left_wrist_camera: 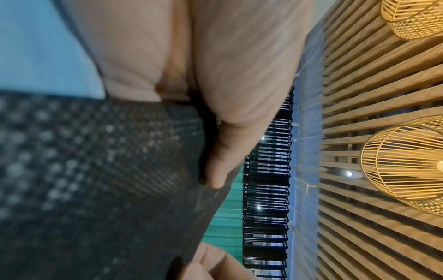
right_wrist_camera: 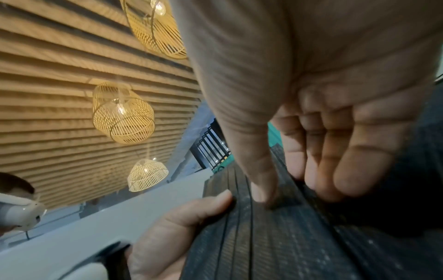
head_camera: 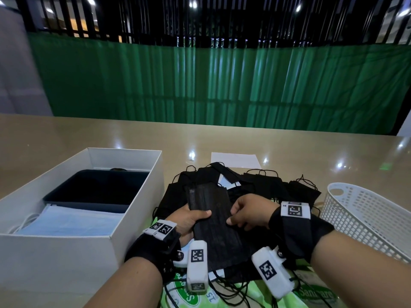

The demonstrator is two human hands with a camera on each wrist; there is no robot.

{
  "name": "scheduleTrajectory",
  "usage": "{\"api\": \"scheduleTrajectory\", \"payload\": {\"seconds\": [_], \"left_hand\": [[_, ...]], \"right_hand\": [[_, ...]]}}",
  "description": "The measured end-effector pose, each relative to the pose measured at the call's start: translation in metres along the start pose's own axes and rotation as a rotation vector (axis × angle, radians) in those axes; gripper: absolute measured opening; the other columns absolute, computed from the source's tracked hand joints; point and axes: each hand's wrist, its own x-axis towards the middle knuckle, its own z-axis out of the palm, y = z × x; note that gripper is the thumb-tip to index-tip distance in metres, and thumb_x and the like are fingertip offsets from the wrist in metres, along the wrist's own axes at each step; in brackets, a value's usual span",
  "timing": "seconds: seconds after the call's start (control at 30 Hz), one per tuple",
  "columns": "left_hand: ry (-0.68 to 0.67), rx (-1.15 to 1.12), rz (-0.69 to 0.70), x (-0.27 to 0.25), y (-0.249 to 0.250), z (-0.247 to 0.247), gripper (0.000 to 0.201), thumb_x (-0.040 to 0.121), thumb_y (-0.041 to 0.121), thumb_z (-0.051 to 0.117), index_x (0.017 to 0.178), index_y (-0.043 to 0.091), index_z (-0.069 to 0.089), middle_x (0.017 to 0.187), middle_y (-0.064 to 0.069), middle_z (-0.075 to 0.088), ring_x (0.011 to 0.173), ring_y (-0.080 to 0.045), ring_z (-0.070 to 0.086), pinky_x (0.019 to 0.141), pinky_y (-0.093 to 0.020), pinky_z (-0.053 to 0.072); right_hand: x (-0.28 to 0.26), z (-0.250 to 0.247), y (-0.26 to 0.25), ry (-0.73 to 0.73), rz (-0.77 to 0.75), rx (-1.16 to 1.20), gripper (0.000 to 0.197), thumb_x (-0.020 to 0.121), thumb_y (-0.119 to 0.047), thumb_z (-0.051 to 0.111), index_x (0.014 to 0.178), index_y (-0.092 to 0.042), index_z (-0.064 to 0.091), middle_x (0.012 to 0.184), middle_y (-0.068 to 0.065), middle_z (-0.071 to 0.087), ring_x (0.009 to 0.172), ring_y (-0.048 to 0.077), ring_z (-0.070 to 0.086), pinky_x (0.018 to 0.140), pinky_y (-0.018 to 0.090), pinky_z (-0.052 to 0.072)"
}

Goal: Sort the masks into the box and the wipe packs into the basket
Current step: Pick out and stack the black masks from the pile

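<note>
A stack of black masks is lifted over the pile of black masks at the table's middle. My left hand grips the stack's left edge, thumb on top. My right hand pinches its right edge, thumb on top and fingers under. The left wrist view shows my thumb pressing the black mask fabric; the right wrist view shows both thumbs on the pleated stack. The white box stands to the left with blue masks inside. Green wipe packs lie under the masks near me.
A white perforated basket stands at the right. A dark blue tray fills the far part of the box. A white paper sheet lies beyond the pile. A green curtain hangs behind the beige table.
</note>
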Motion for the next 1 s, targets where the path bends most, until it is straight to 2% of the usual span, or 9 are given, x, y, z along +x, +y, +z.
{"api": "scheduleTrajectory", "payload": {"seconds": [0.1,0.2,0.37,0.53,0.63,0.73,0.83,0.9,1.0], "left_hand": [[0.007,-0.008,0.009,0.001,-0.002,-0.002,0.050,0.083,-0.009,0.058,0.130,0.000,0.046,0.125,-0.030,0.055,0.110,-0.042,0.057,0.090,-0.054,0.048],[0.011,-0.028,0.016,0.000,-0.002,0.000,0.065,0.070,0.001,0.066,0.132,0.001,0.047,0.124,-0.029,0.057,0.108,-0.040,0.058,0.093,-0.053,0.048],[-0.064,-0.057,0.030,-0.001,-0.001,0.001,0.049,0.076,0.003,0.066,0.124,0.004,0.054,0.110,-0.022,0.066,0.095,-0.032,0.066,0.084,-0.046,0.054],[-0.110,-0.068,0.020,-0.002,0.001,0.001,0.051,0.072,0.004,0.064,0.122,0.003,0.054,0.102,-0.021,0.067,0.086,-0.030,0.068,0.069,-0.041,0.059],[-0.119,-0.075,0.023,-0.003,0.001,0.002,0.050,0.071,0.005,0.065,0.121,0.003,0.056,0.104,-0.022,0.066,0.088,-0.032,0.068,0.076,-0.044,0.058],[-0.105,-0.059,0.025,-0.004,0.000,0.001,0.055,0.071,0.005,0.066,0.125,0.003,0.054,0.109,-0.024,0.065,0.094,-0.034,0.066,0.080,-0.046,0.056],[-0.100,-0.066,0.029,-0.004,0.001,0.002,0.060,0.070,0.005,0.067,0.128,0.003,0.051,0.109,-0.023,0.065,0.096,-0.033,0.066,0.080,-0.046,0.056],[-0.105,-0.080,0.033,-0.003,0.000,0.000,0.062,0.070,0.003,0.067,0.130,0.005,0.049,0.114,-0.024,0.064,0.100,-0.035,0.064,0.082,-0.047,0.056],[-0.133,-0.079,0.041,-0.001,0.000,0.000,0.068,0.071,0.004,0.070,0.134,0.006,0.045,0.124,-0.026,0.058,0.111,-0.038,0.059,0.086,-0.049,0.053]], "right_hand": [[0.003,0.008,0.001,-0.027,0.002,0.120,0.023,0.080,-0.013,0.074,0.069,-0.014,0.053,0.070,0.005,0.060,0.063,0.015,0.058,0.065,0.029,0.055],[0.003,0.011,-0.004,-0.055,-0.064,0.315,0.007,0.080,-0.005,0.070,0.078,-0.007,0.064,0.086,0.016,0.068,0.079,0.028,0.065,0.085,0.045,0.055],[0.008,-0.010,-0.004,0.114,-0.048,0.532,0.024,0.079,-0.005,0.065,0.101,0.003,0.065,0.102,0.026,0.068,0.094,0.041,0.066,0.087,0.053,0.053],[0.005,-0.008,0.008,-0.012,0.060,0.239,0.021,0.078,-0.006,0.070,0.098,0.002,0.069,0.098,0.020,0.071,0.093,0.035,0.068,0.090,0.045,0.054],[0.006,0.001,0.006,-0.109,0.027,0.373,0.012,0.083,0.001,0.064,0.094,0.003,0.068,0.094,0.019,0.071,0.089,0.033,0.068,0.089,0.040,0.054],[0.012,0.006,0.003,-0.001,-0.036,0.422,0.002,0.081,0.001,0.067,0.081,-0.002,0.068,0.093,0.023,0.070,0.088,0.036,0.067,0.089,0.045,0.054],[0.017,0.001,0.004,0.183,-0.054,0.320,0.023,0.076,-0.007,0.075,0.063,-0.011,0.057,0.076,0.014,0.068,0.071,0.027,0.065,0.077,0.040,0.057],[0.014,-0.005,0.006,0.225,-0.075,0.285,0.027,0.076,-0.009,0.075,0.063,-0.014,0.052,0.070,0.008,0.065,0.064,0.021,0.061,0.068,0.035,0.054],[0.009,-0.010,0.008,0.256,-0.148,0.400,0.028,0.078,-0.005,0.072,0.063,-0.014,0.051,0.071,0.010,0.064,0.068,0.024,0.062,0.073,0.042,0.055]]}}
